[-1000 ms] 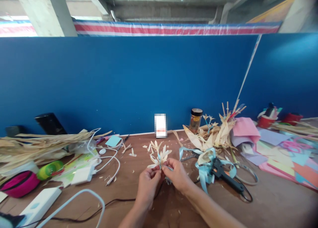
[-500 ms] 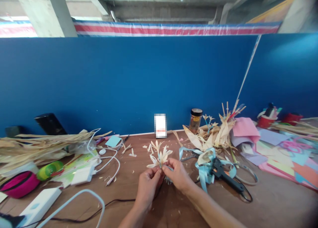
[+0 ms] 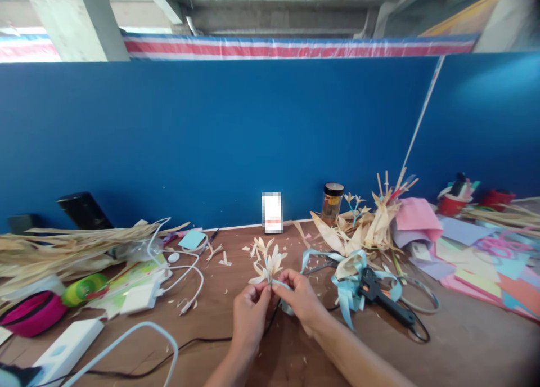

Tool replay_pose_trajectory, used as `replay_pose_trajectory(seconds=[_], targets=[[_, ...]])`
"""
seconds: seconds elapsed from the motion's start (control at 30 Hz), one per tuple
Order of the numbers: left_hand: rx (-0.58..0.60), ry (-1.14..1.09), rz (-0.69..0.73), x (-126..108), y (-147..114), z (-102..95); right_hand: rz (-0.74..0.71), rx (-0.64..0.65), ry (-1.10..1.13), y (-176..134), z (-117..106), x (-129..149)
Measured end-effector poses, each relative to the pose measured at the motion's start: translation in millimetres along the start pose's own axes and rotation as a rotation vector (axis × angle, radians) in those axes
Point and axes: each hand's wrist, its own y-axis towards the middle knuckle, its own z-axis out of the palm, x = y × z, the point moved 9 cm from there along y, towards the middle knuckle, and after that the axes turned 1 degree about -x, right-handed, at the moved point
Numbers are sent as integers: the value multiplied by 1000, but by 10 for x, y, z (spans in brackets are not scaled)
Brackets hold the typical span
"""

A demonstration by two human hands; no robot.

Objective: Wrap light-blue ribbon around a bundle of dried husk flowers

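Observation:
A handmade flower [image 3: 269, 263] with several pale, dried-husk petals stands upright above the table in front of me. My left hand [image 3: 251, 308] pinches it low at the stem. Beside it, my right hand [image 3: 298, 297] has thumb and finger closed on a light blue ribbon [image 3: 282, 284] at the flower's base. Part of the ribbon hangs down under the right hand. The stem itself is mostly hidden by my fingers. A black glue gun [image 3: 386, 300] lies to the right, next to a tangle of light blue ribbon [image 3: 348, 291].
Dried husks [image 3: 375, 229] and a dark-lidded jar [image 3: 332, 202] stand at the back right. Coloured paper [image 3: 476, 263] spreads at the far right. A white power strip [image 3: 67, 350], a white cable [image 3: 201, 280] and a pink pouch [image 3: 36, 314] lie on the left. A blue partition [image 3: 236, 134] rises behind.
The flower has tilted and shifted slightly left in my fingers. My right thumb and finger have moved a little, and more of the light blue ribbon shows between them.

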Motion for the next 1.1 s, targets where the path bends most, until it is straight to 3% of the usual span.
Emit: replay_pose_trajectory(seconds=[0.2,0.57,0.87,1.1], targets=[[7,-2,14,-10,-13,20,85,41,87,15,15,-35],[-2,1,24,-34,-28,6,-221,4,-313,30,-58,139],[-17,-15,-30,-17,-34,0,-271,-44,-424,-84,5,247],[-19,61,86,-104,-58,10,-256,-81,-424,-122,9,228]])
